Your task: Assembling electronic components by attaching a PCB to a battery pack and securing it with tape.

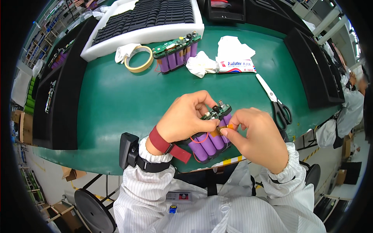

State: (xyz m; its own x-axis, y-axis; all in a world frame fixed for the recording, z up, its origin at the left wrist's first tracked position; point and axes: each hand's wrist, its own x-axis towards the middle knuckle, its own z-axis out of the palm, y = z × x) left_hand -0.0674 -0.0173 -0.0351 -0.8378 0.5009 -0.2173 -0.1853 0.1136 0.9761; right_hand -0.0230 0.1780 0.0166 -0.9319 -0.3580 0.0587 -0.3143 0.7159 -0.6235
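Observation:
My left hand (185, 116) grips a battery pack (210, 141) of purple cylindrical cells with a green circuit board on top, holding it just above the near edge of the green table (116, 101). My right hand (254, 134) pinches a small piece of orange-brown tape (230, 126) against the pack's right side. A red wire loops over the cells. A second, similar battery pack (176, 52) lies farther back on the table.
A roll of tan tape (139, 59) and white cloths (202, 64) lie near the far pack. Scissors (276, 103) rest at the right. A white foam tray (143, 23) with black inserts stands at the back. Black bins (311, 66) flank the table. Another person works at far right.

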